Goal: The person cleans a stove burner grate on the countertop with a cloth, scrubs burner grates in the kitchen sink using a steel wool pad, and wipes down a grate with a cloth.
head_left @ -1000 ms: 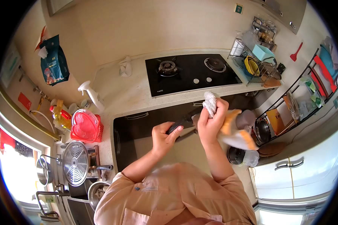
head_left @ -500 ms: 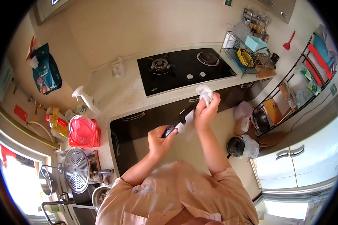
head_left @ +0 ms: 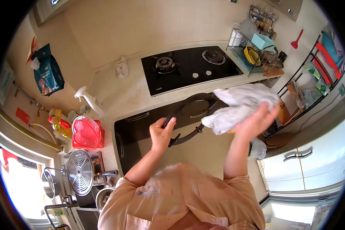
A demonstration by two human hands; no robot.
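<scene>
My left hand (head_left: 161, 135) is closed around one side of a black ring-shaped burner grate (head_left: 186, 138) with short prongs, held up in front of the counter. Its far side is dark against the brown cabinet fronts. To the right, my right hand (head_left: 257, 119) grips a white cloth (head_left: 239, 105) that hangs loosely spread and slightly blurred. The cloth's left edge overlaps the grate's right end in this view. Beyond both hands lies the black gas stove (head_left: 188, 74), whose left burner (head_left: 165, 64) carries prongs and whose right burner (head_left: 214, 56) shows none.
On the left counter stand a white spray bottle (head_left: 89, 100), a red basket (head_left: 89, 140) and an oil bottle (head_left: 60, 125). A crumpled cloth (head_left: 121, 67) lies left of the stove. A dish rack (head_left: 253, 51) occupies the right end, near a black shelf rack (head_left: 314, 73).
The white cloth, bunched at the grate before, is now spread out and farther right with my right hand. The grate has turned so its ring shape shows.
</scene>
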